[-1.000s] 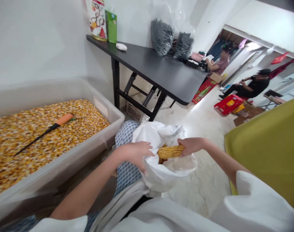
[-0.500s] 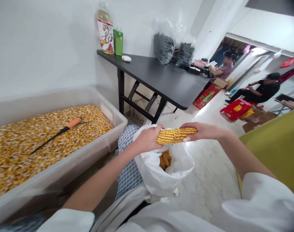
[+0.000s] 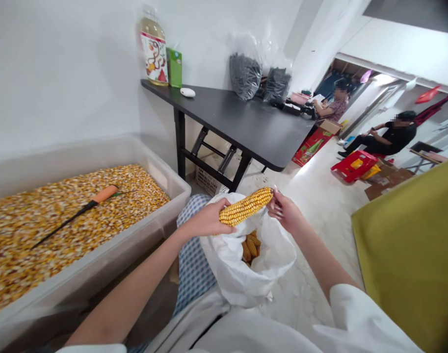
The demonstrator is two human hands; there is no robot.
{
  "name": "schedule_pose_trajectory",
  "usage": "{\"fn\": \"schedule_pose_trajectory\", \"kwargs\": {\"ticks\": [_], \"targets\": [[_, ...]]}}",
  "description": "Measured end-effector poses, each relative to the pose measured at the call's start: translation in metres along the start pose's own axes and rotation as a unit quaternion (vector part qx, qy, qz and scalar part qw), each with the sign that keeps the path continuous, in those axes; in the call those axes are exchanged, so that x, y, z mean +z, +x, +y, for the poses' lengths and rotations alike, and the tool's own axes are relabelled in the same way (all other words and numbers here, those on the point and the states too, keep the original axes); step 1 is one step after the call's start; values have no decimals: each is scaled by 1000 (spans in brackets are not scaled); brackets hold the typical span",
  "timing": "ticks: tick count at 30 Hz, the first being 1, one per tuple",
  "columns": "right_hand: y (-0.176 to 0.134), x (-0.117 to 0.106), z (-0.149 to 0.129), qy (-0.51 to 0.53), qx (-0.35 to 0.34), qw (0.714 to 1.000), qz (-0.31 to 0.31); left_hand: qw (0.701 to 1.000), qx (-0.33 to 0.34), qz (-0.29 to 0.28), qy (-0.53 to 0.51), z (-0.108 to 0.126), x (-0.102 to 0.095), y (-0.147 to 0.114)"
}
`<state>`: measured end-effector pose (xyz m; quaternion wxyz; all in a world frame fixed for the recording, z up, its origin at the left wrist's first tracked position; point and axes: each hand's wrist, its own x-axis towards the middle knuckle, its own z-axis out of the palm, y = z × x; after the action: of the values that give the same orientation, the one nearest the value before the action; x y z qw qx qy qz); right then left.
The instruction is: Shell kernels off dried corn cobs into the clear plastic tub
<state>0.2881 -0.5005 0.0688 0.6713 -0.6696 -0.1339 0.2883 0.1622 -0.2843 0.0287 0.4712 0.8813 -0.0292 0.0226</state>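
A dried ear of corn (image 3: 246, 206), yellow with full rows of kernels, is held tilted above an open white sack (image 3: 231, 279). My left hand (image 3: 208, 218) is wrapped round its lower left end. At the upper right tip, my right hand (image 3: 285, 210) pinches the ear between thumb and fingers. Inside the sack lie several more corn cobs (image 3: 250, 246). To the left, a large whitish plastic tub (image 3: 179, 193) holds loose kernels (image 3: 109, 215). On the kernels rests a thin dark tool with an orange handle (image 3: 106, 193).
A black folding table (image 3: 242, 120) stands ahead, bearing a large bottle (image 3: 153, 56), a green carton (image 3: 174, 67), a white mouse-like object (image 3: 187, 92) and plastic bags of dark pieces (image 3: 245, 76). Two people sit far right, near a red stool (image 3: 352, 165). An olive-coloured panel (image 3: 411, 250) is at right.
The ear has shifted left and tilted, its right end now higher. My right hand has moved from gripping over that end to pinching its tip.
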Motion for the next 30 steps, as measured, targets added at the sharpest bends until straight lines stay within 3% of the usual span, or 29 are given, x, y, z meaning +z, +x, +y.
{"fn": "schedule_pose_trajectory", "kwargs": {"ticks": [4, 6, 9, 15, 22, 26, 28, 30], "targets": [[3, 14, 17, 66, -48, 990, 111, 986, -15, -62, -153, -2, 4, 1], [4, 19, 19, 87, -59, 986, 126, 951, -44, -116, -283, -3, 8, 1], [8, 21, 17, 118, -69, 986, 98, 886, -90, -167, -422, -7, 16, 3], [18, 11, 8, 101, -117, 977, 149, 839, -125, -159, -506, -16, 24, 7], [21, -2, -1, 120, -102, 972, 175, 854, -104, -97, -500, -12, 33, -2], [22, -6, 4, 74, -122, 971, 194, 824, -84, -71, -556, -10, 35, -8], [20, -1, 6, 29, -127, 973, 191, 811, -87, -51, -576, -10, 31, -8], [17, 8, 4, -11, -94, 985, 145, 804, -93, -39, -585, -12, 26, -8]]}}
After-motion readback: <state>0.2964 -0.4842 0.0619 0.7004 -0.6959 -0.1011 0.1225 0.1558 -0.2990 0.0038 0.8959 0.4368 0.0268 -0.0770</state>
